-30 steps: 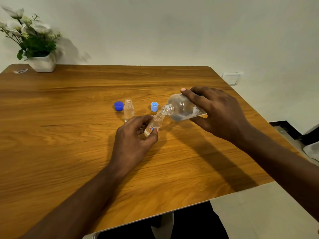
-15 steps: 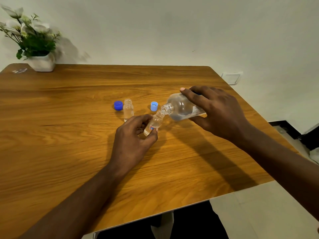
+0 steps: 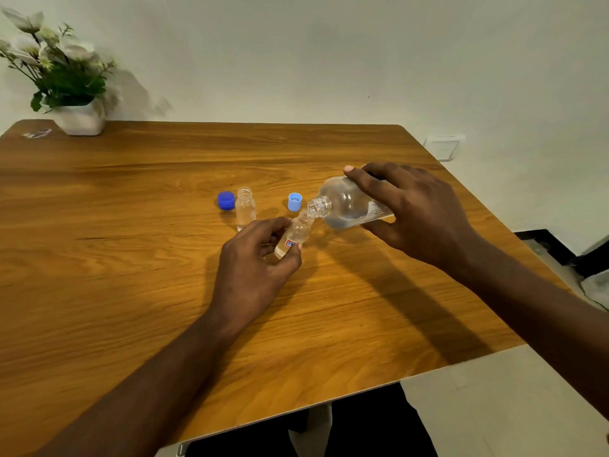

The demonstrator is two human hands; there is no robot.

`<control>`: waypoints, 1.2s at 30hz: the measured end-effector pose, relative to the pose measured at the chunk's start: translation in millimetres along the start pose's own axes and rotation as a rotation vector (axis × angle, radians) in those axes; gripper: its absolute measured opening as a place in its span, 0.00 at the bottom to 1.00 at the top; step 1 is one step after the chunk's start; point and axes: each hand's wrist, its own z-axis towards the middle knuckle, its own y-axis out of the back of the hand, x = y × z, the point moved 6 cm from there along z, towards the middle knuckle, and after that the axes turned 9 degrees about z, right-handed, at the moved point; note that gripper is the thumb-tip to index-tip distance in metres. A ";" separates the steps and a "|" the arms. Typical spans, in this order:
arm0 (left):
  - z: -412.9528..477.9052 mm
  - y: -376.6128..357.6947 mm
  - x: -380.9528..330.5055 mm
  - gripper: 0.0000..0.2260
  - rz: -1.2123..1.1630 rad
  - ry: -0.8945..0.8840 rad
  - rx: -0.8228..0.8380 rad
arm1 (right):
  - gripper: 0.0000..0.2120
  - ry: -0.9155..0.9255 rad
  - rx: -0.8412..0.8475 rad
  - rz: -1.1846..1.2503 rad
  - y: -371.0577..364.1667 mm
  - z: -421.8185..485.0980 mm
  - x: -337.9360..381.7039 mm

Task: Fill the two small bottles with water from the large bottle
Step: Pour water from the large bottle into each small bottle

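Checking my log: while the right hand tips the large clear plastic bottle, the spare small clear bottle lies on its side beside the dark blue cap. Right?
No: in the head view the spare small clear bottle stands upright beside the dark blue cap, while the right hand tips the large clear plastic bottle.

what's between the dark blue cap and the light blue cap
In the head view, an uncapped small bottle stands upright there, close beside the dark blue cap; from it to the light blue cap the table is bare wood.
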 end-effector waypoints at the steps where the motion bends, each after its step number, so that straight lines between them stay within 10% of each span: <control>1: 0.0 0.1 0.4 0.16 -0.002 0.002 -0.002 | 0.34 0.001 -0.001 0.000 0.0 0.1 0.3; 36: -0.9 0.8 0.8 0.15 -0.050 0.019 -0.010 | 0.33 0.006 -0.022 0.015 2.5 3.1 6.6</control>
